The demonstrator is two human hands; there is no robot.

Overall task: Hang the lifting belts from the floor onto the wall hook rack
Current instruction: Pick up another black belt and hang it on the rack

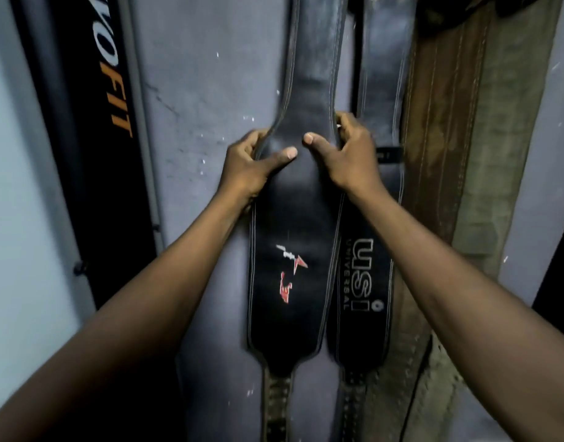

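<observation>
A black leather lifting belt [290, 282] with a red and white logo hangs flat against the grey wall, its top running out of view. My left hand [252, 164] grips its left edge and my right hand [344, 154] grips its right edge, thumbs pressed on the front. Partly behind it to the right hangs a second black belt [366, 282] printed "USI UNIVERSAL". Further right hangs a brown and tan belt [443, 138]. The hook rack is out of view above.
A black vertical panel [92, 122] with orange and white lettering stands at the left beside a grey pipe [143, 138]. The grey wall [204, 90] is scuffed with white flecks. A dark object [558, 282] sits at the right edge.
</observation>
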